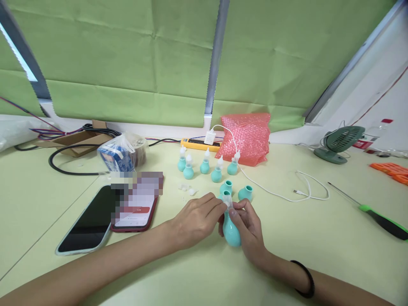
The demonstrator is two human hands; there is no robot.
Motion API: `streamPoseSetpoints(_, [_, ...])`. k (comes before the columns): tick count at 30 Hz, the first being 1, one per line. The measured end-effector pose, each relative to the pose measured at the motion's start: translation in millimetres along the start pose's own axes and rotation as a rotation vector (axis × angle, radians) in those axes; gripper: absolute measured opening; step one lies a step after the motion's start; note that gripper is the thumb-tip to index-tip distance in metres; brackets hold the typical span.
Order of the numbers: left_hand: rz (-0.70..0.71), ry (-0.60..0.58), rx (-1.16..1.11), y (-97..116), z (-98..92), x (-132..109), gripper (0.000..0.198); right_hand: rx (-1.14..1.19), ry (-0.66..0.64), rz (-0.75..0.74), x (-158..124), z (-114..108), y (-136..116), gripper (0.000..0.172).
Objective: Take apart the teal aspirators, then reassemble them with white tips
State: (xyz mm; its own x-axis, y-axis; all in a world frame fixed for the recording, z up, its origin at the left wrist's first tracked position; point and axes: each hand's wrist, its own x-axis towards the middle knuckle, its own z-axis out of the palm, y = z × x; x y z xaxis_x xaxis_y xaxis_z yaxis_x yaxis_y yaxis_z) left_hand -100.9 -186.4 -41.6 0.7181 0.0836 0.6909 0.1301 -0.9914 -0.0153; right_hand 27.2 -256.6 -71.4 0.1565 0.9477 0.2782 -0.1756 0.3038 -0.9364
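Note:
Between my hands a teal nasal aspirator bulb [231, 231] tilts over the table, its round end toward me. My right hand [250, 227] is closed around its neck. My left hand [199, 219] pinches at the clear plastic nozzle [227, 199] on the neck; its fingertips are partly hidden. Just beyond stand teal bulbs without nozzles, one [245, 194] to the right and another [226, 186] behind the nozzle. Farther back, several assembled nasal aspirators [205, 166] stand upright with white tips. Small clear plastic pieces [192, 191] lie left of the bulbs.
Two phones [89, 221] [135, 216] lie at left, near a plastic-wrapped blue pack [116, 158]. Behind are a yellow power strip [194, 144] and a pink bubble-wrap bag [247, 140]. A white cable [274, 194], screwdriver [379, 219] and green fan [341, 142] are at right.

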Motion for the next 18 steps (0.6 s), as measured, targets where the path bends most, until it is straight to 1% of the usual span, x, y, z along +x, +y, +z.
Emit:
streamPoseSetpoints(4, [-0.076, 0.127, -0.104, 1.3, -0.9, 5.0, 0.011, -0.009, 0.03, 0.011, 0.3, -0.2, -2.5, 0.021])
streamPoseSetpoints(6, [-0.097, 0.162, -0.116, 1.4, -0.5, 6.8, 0.013, -0.015, 0.04, 0.015, 0.5, -1.2, -2.1, 0.022])
streamPoseSetpoints(8, [-0.076, 0.149, -0.103, 0.5, 0.5, 7.1, 0.014, -0.019, 0.04, 0.015, 0.5, -2.2, -0.5, 0.022])
streamPoseSetpoints(13, [-0.006, 0.038, 0.03, -1.5, -3.6, 5.5, 0.02, 0.004, 0.036, 0.007, -0.6, -1.9, 3.2, 0.021])
streamPoseSetpoints(18, [0.182, 0.049, 0.285, 5.3, -11.6, 6.5, 0.027, -0.005, 0.059, 0.005, -2.5, -0.3, 2.1, 0.021])
